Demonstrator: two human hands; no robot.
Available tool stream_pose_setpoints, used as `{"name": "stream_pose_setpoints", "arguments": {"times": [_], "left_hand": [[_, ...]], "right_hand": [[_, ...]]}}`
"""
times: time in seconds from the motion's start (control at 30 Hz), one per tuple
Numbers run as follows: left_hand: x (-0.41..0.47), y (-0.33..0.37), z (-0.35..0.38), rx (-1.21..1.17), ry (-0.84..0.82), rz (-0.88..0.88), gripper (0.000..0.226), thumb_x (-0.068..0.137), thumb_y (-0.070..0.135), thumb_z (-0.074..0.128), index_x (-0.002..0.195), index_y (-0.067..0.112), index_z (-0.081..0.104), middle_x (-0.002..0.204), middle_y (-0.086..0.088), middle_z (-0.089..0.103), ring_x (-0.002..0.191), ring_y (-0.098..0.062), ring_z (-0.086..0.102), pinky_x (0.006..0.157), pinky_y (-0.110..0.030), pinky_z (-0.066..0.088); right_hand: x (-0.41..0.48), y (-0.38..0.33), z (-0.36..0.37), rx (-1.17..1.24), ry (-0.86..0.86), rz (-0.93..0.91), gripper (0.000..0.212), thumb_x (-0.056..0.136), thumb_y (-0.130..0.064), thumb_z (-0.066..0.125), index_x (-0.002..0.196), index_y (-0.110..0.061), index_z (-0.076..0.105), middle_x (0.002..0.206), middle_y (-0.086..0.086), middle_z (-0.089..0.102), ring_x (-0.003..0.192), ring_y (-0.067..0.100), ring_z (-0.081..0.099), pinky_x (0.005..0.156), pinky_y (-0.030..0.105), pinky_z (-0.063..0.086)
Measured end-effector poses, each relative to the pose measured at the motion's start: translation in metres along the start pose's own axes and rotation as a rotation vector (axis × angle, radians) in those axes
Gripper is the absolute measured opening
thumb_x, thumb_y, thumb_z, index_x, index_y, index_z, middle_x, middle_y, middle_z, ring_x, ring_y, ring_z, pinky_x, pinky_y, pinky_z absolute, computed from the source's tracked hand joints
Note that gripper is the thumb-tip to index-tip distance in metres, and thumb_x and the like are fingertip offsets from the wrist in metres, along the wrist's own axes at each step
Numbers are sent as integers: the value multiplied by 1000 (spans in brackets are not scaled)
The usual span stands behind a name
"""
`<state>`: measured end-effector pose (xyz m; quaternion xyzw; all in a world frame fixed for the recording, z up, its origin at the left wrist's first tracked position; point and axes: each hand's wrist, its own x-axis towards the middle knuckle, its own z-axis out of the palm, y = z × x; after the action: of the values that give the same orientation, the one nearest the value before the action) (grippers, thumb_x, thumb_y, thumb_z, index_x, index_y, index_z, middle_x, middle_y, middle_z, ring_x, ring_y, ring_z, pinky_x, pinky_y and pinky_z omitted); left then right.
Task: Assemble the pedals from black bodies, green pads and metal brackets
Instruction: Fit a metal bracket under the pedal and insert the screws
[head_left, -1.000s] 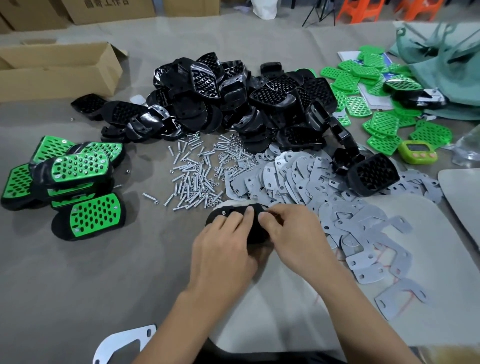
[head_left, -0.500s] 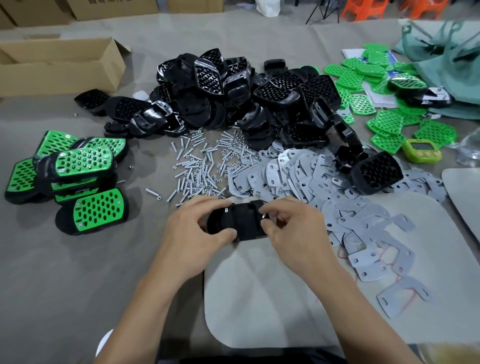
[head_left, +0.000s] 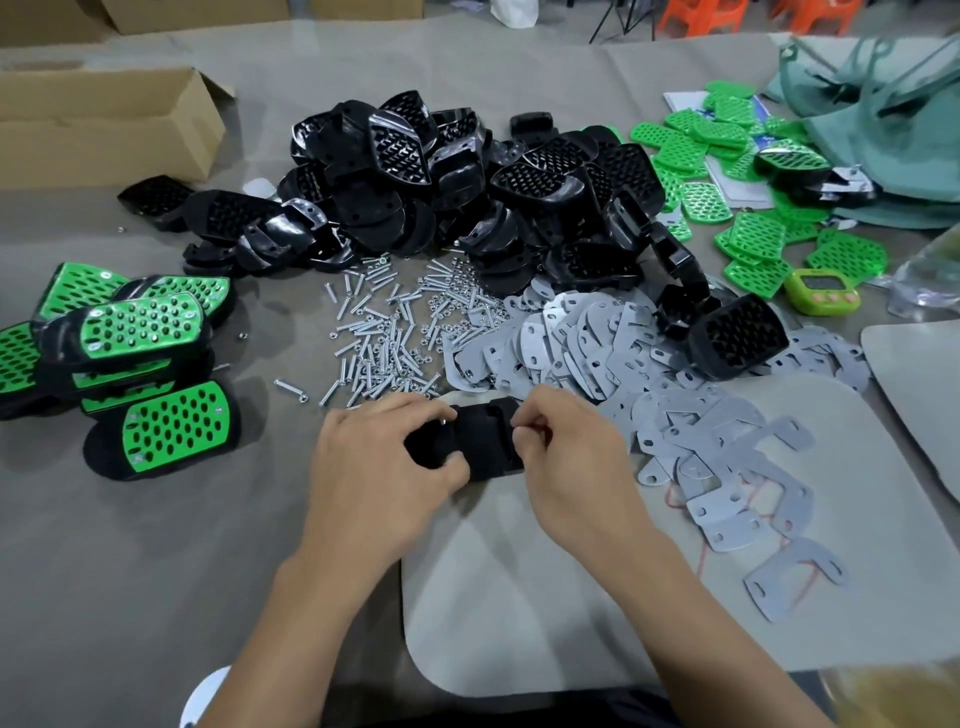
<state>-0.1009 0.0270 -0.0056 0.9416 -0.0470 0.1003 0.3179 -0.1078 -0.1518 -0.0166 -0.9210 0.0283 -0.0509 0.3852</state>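
A black pedal body (head_left: 485, 441) lies underside up between my two hands at the table's middle front. My left hand (head_left: 379, 467) grips its left end, thumb underneath, with a small metal fastener showing at the fingertips. My right hand (head_left: 566, 457) pinches at its right end; what the fingertips hold is hidden. Behind lies a big heap of black bodies (head_left: 467, 192). Grey metal brackets (head_left: 623, 364) spread to the right. Loose screws and nuts (head_left: 384, 332) lie in front of the heap. Green pads (head_left: 737, 208) sit at the far right.
Several finished green-and-black pedals (head_left: 135, 364) are stacked at the left. An open cardboard box (head_left: 104, 124) stands at the back left. A green timer (head_left: 821, 296) sits at the right. Grey mats (head_left: 571, 597) cover the front of the table, and teal fabric (head_left: 883, 130) lies back right.
My left hand has shifted from on top of the pedal body to gripping its left end. The body has been lifted slightly and turned, and my right hand stays pinching at the right end.
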Motion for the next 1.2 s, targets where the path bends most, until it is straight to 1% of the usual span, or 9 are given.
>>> {"name": "stream_pose_setpoints", "arguments": {"times": [0.2, 0.37, 0.57, 0.7, 0.8, 0.97, 1.07, 1.13, 1.2], "left_hand": [[-4, 2, 11, 41, -4, -53, 32, 65, 42, 64, 96, 35, 73, 98, 22, 66, 95, -8, 59, 89, -29, 34], [2, -2, 11, -8, -49, -59, 22, 71, 43, 64, 93, 39, 64, 95, 21, 59, 92, -5, 50, 86, -29, 35], [3, -3, 11, -59, -70, -66, 26, 75, 26, 77, 95, 36, 63, 95, 19, 57, 94, -5, 47, 82, -28, 36], [-2, -3, 12, -76, -38, -71, 26, 75, 25, 77, 96, 35, 65, 96, 21, 58, 94, -2, 47, 82, -27, 35], [-3, -4, 10, -95, -45, -76, 26, 76, 25, 78, 97, 35, 67, 98, 21, 59, 95, -2, 47, 83, -27, 35], [-3, -5, 9, -94, -45, -81, 27, 76, 26, 78, 99, 36, 67, 98, 23, 58, 95, 0, 46, 84, -28, 37], [-3, -2, 10, -114, -37, -98, 25, 77, 28, 78, 98, 37, 67, 99, 24, 58, 95, 0, 47, 87, -30, 42], [-3, 0, 9, -131, -30, -100, 25, 77, 31, 78, 99, 36, 69, 99, 23, 60, 96, -1, 49, 92, -35, 45], [-3, 3, 8, -145, 19, -99, 28, 76, 42, 74, 103, 36, 71, 101, 24, 64, 99, -3, 55, 97, -37, 45]], "right_hand": [[34, 6, -38, 16, 110, 151, 35, 94, -8, 51, 103, -32, 75, 98, -13, 69, 68, 3, 61, 64, 17, 49], [82, 4, -44, -327, -58, -27, 39, 92, -16, 64, 130, -25, 67, 123, -5, 60, 122, 24, 49, 96, 28, 35], [112, -1, -39, -448, -229, -130, 40, 87, -8, 64, 121, -27, 71, 154, 5, 41, 135, 34, 41, 106, 36, 35], [114, -3, -42, -379, -220, -144, 33, 80, -2, 68, 102, -24, 80, 152, 2, 47, 133, 28, 47, 100, 32, 40], [121, -6, -48, -329, -285, -183, 29, 71, 2, 69, 83, -21, 82, 128, 4, 68, 105, 24, 66, 84, 29, 52], [145, -12, -64, -383, -538, -277, 18, 74, -10, 74, 75, -26, 83, 105, -8, 77, 81, -1, 67, 59, 4, 41], [157, -23, -74, -380, -677, -301, 25, 78, -15, 77, 70, -38, 80, 118, -16, 72, 91, -23, 58, 75, 6, 41], [161, -34, -82, -359, -732, -322, 28, 81, -18, 77, 68, -43, 77, 121, -22, 69, 98, -19, 59, 89, 18, 43], [163, -41, -87, -340, -747, -342, 27, 81, -17, 76, 68, -41, 76, 107, -24, 74, 91, -7, 67, 84, 25, 51]]}}
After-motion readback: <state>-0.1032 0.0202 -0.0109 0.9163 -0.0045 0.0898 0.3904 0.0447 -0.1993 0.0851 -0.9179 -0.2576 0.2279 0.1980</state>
